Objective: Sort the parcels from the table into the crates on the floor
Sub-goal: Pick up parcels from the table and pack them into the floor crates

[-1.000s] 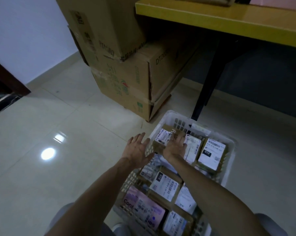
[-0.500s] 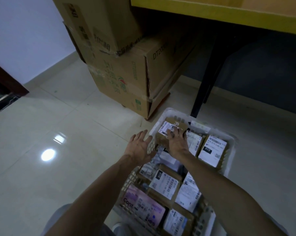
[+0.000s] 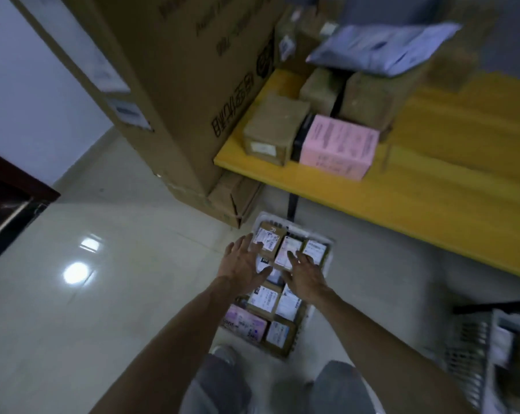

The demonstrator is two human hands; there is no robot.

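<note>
Both hands, left hand (image 3: 243, 264) and right hand (image 3: 305, 274), hover open and empty over the packed crate (image 3: 327, 265) at lower centre; remaining parcels (image 3: 337, 146) sit on the yellow desk (image 3: 432, 198), upper right, nearer the right hand.

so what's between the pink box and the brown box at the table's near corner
In the head view, a black box is wedged between the pink box and brown box.

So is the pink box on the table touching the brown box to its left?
Apart. The head view shows a dark strip between the pink box and the brown box on the yellow table.
</note>
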